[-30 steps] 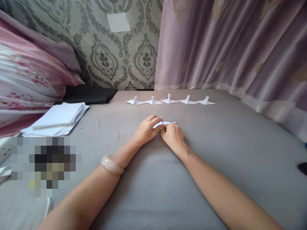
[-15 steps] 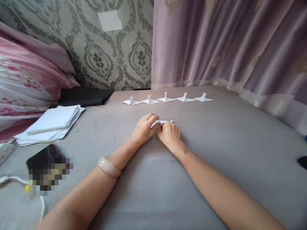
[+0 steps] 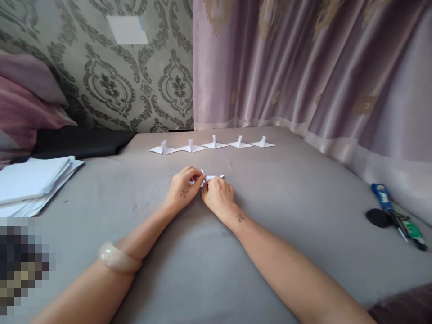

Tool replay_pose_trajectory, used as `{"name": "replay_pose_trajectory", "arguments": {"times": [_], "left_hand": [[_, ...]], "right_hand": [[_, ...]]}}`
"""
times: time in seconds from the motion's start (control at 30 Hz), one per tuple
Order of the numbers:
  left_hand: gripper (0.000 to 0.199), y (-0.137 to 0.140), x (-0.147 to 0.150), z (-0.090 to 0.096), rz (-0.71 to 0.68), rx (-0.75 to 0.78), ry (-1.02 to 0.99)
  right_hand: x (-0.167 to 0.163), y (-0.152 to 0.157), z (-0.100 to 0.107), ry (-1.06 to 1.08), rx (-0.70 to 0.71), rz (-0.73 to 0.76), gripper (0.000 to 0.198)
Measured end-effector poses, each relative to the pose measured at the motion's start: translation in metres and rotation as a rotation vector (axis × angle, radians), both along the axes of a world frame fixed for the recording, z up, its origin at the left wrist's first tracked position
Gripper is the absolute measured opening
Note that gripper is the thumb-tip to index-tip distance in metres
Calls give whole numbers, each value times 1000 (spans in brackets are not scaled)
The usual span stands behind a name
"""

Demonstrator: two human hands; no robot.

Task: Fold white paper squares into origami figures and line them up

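Note:
A small folded white paper piece [image 3: 214, 177] is pinched between both hands at the middle of the grey cloth surface. My left hand [image 3: 185, 186] closes thumb and fingers on its left part, where a narrow white tip stands up by the fingertips. On the other side my right hand [image 3: 218, 192] has its fingers curled onto the near edge, hiding much of the fold. Beyond the hands, several folded paper figures [image 3: 213, 143] stand in a row, each with flat pointed sides and an upright middle part.
At left lies a stack of white paper [image 3: 30, 180], with a black folded cloth [image 3: 81, 140] behind it. A blurred-out dark object [image 3: 20, 265] is at lower left. Blue and green tools [image 3: 383, 198] and a black round item [image 3: 378, 218] lie at right. Curtains [image 3: 270, 67] hang behind.
The view has turned to the right, so everything sits further left and the tools at right have come in. An upright paper tip now shows by my left fingers; both hands keep their grip.

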State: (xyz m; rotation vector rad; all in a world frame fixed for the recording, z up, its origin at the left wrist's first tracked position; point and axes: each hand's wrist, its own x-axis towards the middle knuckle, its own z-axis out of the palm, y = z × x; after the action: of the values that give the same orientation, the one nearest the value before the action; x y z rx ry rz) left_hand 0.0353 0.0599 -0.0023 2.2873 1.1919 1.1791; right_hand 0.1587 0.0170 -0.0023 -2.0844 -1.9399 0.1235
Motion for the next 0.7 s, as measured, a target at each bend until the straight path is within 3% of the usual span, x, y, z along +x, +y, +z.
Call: {"name": "replay_pose_trajectory", "arguments": {"times": [0.2, 0.4, 0.7], "left_hand": [[23, -6, 3, 5, 62, -198, -80], [34, 1, 0, 3, 109, -277, -293], [47, 6, -16, 8, 251, -416, -327]], "right_hand": [[-1, 0, -4, -10, 10, -2, 37], [9, 8, 5, 6, -27, -55, 31], [123, 38, 47, -61, 35, -446, 32]]}}
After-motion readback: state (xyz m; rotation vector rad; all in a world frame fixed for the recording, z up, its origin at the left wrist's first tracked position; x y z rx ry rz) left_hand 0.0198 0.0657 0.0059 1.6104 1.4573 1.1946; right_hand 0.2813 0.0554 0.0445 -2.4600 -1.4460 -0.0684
